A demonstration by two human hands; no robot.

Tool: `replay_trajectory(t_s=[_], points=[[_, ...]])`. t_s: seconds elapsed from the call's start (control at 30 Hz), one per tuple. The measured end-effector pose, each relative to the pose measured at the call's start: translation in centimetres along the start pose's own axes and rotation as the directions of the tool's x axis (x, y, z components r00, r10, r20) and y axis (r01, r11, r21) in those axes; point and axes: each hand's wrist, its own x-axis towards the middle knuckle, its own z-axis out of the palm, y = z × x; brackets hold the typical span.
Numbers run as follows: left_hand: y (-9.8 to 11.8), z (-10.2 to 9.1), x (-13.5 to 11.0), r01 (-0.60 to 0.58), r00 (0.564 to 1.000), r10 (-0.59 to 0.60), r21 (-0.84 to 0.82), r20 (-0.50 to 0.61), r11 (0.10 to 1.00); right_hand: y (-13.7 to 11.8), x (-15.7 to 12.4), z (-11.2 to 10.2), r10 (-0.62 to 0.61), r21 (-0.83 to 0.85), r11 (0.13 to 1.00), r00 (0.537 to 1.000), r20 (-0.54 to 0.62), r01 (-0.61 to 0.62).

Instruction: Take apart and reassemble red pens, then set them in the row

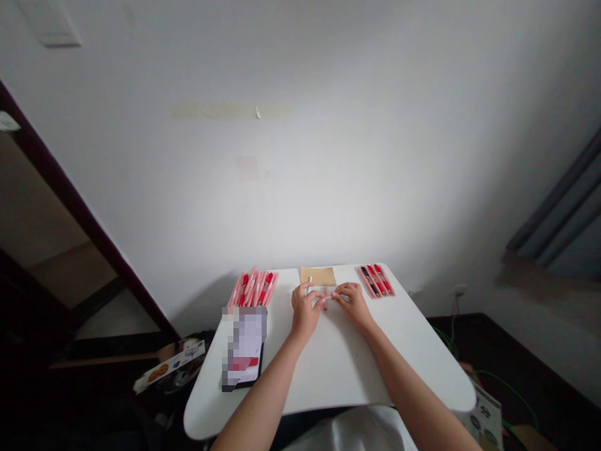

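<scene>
My left hand and my right hand are close together over the middle of the white table. Thumb and fingers of both are pinched around a thin pale piece that spans the gap between them, too small to identify. A slim white stick pokes up from behind the fingers of my left hand; its lower end is hidden. Just behind the pale piece lies a short pink-and-red pen-like piece. A tan paper sheet is beyond my hands.
Pink and red pens are heaped at the table's back left. At the back right, several pink pens with red or black parts lie side by side. A partly blurred phone rests at the left. The wall rises behind the table.
</scene>
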Motion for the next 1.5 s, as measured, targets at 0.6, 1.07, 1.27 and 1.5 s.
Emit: replay_trajectory(t_s=[0.6,1.07,1.27,1.5], points=[[-0.1,-0.3,0.2,0.056,0.998,-0.054,0.036,-0.044,0.998,0.6,0.1,0.1,0.050,-0.044,0.998,0.999,-0.009,-0.050],[0.5,-1.3,0.4,0.208,0.973,-0.191,0.135,-0.126,0.969,-1.1,-0.4,0.2,-0.114,-0.281,0.949,0.986,0.122,0.145],[0.4,-1.2,0.4,0.196,0.975,-0.180,0.124,-0.127,0.973,-0.7,-0.4,0.4,-0.085,-0.295,0.948,0.989,0.124,0.118],[0.2,-1.2,0.4,0.193,0.975,-0.176,0.128,-0.137,0.973,-0.2,-0.4,0.6,-0.074,-0.264,0.960,0.995,0.072,0.090]])
